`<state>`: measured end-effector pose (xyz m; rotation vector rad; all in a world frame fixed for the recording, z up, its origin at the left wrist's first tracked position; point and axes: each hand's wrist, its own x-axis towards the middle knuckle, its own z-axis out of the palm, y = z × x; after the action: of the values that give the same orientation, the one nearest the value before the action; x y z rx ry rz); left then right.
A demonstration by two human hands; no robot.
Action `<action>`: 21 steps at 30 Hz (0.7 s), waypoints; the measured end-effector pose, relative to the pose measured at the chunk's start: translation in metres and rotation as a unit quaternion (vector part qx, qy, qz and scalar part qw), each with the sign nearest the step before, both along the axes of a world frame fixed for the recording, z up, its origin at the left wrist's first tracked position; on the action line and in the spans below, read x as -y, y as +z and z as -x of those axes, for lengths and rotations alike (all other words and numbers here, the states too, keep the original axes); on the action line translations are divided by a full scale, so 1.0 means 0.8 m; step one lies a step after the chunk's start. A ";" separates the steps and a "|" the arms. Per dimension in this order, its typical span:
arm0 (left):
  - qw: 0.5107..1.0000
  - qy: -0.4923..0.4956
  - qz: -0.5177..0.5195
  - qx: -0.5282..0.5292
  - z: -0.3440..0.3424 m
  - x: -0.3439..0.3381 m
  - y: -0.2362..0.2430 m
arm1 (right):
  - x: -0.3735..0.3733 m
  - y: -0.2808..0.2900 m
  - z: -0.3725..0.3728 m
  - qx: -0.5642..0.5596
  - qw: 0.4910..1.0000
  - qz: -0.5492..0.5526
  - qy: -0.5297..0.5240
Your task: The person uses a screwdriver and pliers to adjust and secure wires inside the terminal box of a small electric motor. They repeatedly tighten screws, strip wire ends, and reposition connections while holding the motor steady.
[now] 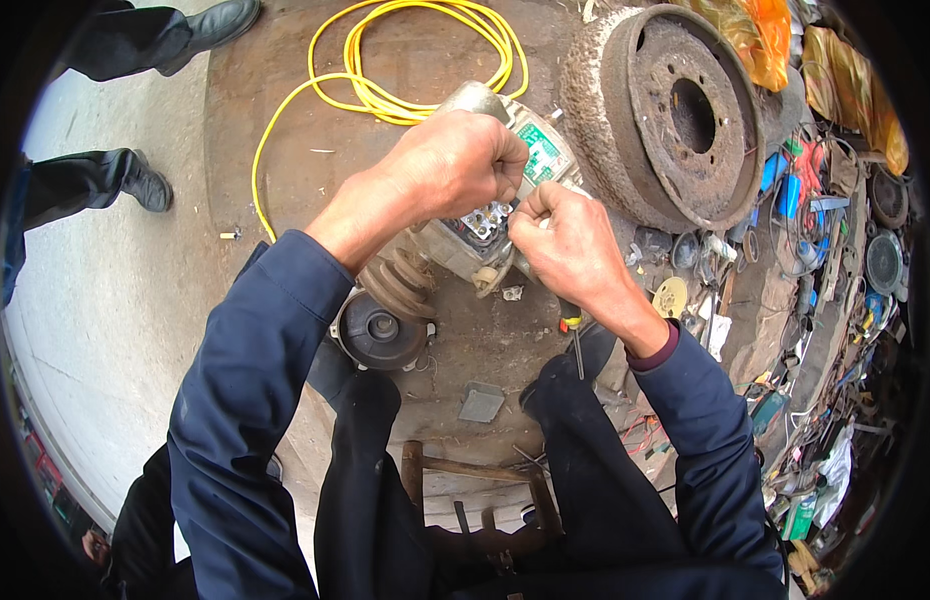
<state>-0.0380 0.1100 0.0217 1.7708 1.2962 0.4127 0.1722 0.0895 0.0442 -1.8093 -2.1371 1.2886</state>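
Note:
An electric motor with an opened terminal box [482, 222] lies on the ground, its metal terminals partly covered by my hands. Above the box, my left hand [450, 165] is closed, thumb and fingers pinched on something too small to make out. Beside it my right hand [573, 245] is closed too, its fingertips pinched close to the left ones. From beneath the right palm sticks a screwdriver [572, 322] with a black and yellow handle, its shaft directed back at me. Behind the hands shows a plate with a green and white label [541, 155].
A coiled yellow cable [360, 85] lies beyond the motor. At the right stands a rusty wheel rim [675, 115], with scrap and tools past it. A round dark motor cover [383, 328] sits near my left knee. Another person's shoes [148, 182] are at the left.

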 end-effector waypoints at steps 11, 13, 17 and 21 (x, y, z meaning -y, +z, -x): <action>0.991 -0.008 -0.128 -0.022 0.002 0.023 -0.005 | 0.000 0.002 0.001 0.005 1.000 -0.002 0.002; 0.992 -0.010 -0.123 -0.028 0.003 0.026 -0.003 | 0.000 0.002 0.001 0.007 1.000 -0.004 0.004; 0.991 -0.012 -0.134 -0.011 0.005 0.031 0.001 | 0.000 0.003 0.001 0.010 1.000 -0.005 0.006; 0.987 -0.009 -0.160 -0.008 0.005 0.042 0.002 | 0.001 0.001 0.000 0.008 1.000 -0.012 0.009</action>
<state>-0.0418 0.0766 0.0235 2.0516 1.2783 0.6268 0.1721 0.0884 0.0449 -1.8007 -2.1727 1.2514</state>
